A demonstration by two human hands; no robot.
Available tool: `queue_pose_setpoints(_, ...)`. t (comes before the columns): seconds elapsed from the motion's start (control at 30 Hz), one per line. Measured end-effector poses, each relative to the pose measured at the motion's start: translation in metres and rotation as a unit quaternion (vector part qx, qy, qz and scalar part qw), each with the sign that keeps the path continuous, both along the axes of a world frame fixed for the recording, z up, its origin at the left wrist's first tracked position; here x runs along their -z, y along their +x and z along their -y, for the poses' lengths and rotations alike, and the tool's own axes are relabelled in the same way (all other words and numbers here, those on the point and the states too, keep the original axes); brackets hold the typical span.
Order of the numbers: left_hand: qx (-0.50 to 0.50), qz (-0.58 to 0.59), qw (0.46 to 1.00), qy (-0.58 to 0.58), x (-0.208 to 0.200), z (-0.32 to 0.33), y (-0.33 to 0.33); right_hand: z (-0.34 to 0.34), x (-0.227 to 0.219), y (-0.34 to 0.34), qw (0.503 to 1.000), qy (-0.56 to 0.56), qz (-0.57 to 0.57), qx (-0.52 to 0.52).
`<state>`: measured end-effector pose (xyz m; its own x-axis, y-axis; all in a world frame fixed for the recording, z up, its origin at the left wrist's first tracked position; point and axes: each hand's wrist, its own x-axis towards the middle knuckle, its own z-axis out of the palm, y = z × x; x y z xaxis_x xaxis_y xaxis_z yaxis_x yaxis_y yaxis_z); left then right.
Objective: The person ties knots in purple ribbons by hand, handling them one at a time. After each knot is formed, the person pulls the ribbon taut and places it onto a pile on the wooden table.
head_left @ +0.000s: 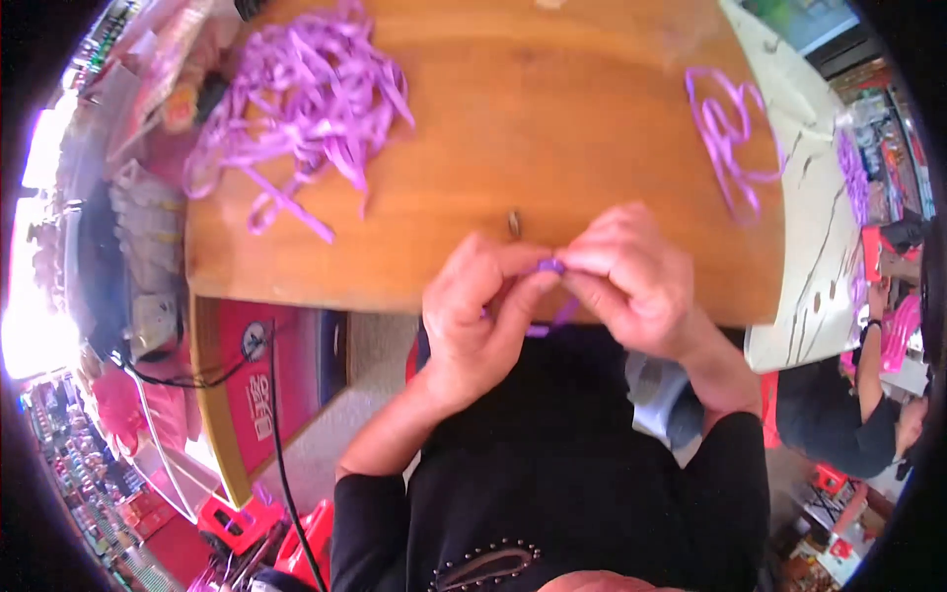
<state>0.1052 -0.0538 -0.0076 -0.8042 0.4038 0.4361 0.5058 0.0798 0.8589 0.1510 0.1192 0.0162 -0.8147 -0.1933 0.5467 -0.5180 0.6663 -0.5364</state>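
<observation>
Both of my hands meet over the near edge of the wooden table (533, 128), fingertips pinched together on a narrow purple ribbon (550, 265). My left hand (483, 311) grips it between thumb and forefinger. From the other side, my right hand (631, 281) pinches the same small piece. Part of the ribbon hangs below the fingers in front of my black top; the rest is hidden by my hands. A small dark mark or object (514, 223) lies just beyond my fingers, too small to name.
At the table's far left sits a tangled pile of purple ribbons (316, 94). A few loose loops of ribbon (730, 138) lie at the right side, beside a white marble-patterned surface (804, 247). Another person (838, 414) is at the far right. Red stools (237, 518) stand lower left.
</observation>
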Motion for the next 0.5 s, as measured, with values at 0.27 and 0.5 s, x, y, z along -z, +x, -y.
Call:
queue_pose_setpoints(0.27,0.109,0.147,0.983,0.033,-0.015,0.003,-0.022,-0.005,-0.022,-0.016,0.99,0.083,-0.113,0.004)
queue_pose_setpoints(0.5,0.185,0.069,0.98,-0.011,-0.032,-0.003,-0.05,-0.012,-0.042,-0.024,0.979,0.149,-0.138,-0.009)
